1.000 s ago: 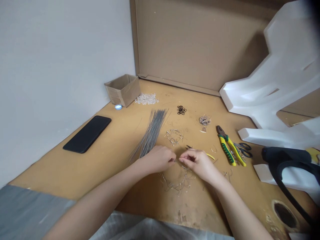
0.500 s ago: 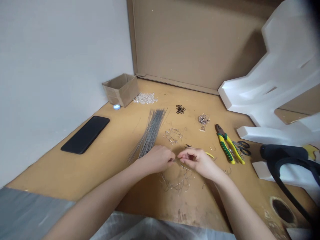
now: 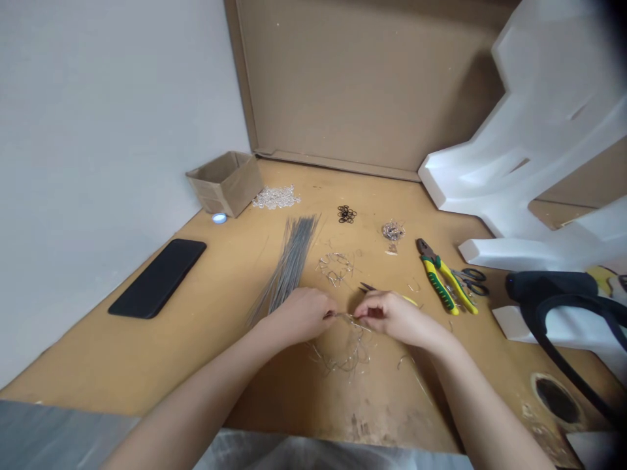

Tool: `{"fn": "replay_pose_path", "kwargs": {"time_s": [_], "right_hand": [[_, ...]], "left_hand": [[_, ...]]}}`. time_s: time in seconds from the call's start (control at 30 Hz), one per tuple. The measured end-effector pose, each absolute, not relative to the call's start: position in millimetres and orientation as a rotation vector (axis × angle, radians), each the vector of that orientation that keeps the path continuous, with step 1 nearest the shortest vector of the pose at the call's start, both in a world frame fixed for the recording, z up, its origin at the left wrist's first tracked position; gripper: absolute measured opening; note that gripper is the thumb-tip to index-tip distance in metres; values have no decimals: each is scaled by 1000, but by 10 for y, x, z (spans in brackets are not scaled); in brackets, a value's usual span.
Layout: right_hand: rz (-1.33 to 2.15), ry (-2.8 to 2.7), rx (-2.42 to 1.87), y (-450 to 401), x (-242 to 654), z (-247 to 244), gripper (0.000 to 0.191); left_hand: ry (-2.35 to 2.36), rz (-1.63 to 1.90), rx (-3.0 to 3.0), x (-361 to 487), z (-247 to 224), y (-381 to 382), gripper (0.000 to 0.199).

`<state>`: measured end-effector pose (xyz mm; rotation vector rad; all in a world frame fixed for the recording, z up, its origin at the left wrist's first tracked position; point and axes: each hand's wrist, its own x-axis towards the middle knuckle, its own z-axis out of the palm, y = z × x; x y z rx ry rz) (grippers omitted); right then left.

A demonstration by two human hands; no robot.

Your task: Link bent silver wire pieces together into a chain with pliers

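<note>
My left hand is closed in a pinch on a thin metal wire. Opposite it, my right hand pinches the wire's other side, a short gap away. Just below both hands lies a loose ring of bent wire pieces on the table. A smaller heap of bent wires rests beyond them. The bundle of straight grey wires lies beside my left hand, which covers its near end. Under my right hand, a yellow-handled tool with dark pointed tips is partly hidden.
To the right lie yellow-green pliers and scissors. Farther back are black rings, a small metal heap, clear beads and a cardboard box. A black phone lies left; white foam stands right.
My right hand has shifted slightly, and the wire between the fingers now shows more clearly. The whole view has swung a little, moving table items leftward.
</note>
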<state>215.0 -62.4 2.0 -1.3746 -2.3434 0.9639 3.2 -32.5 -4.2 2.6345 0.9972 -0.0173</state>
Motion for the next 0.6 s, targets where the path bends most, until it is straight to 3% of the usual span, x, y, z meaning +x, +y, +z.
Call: {"fn": "replay_pose_path", "kwargs": {"time_s": [0.2,0.6], "right_hand": [[874,-2239,-1438,-622,2117,-6,13],[1055,-2000,-1418,-632,2044,-30,11]], "left_hand": [[1007,6,2596,32,-52,-327,22],[1010,1,2457,3,-12,-310,17]]}}
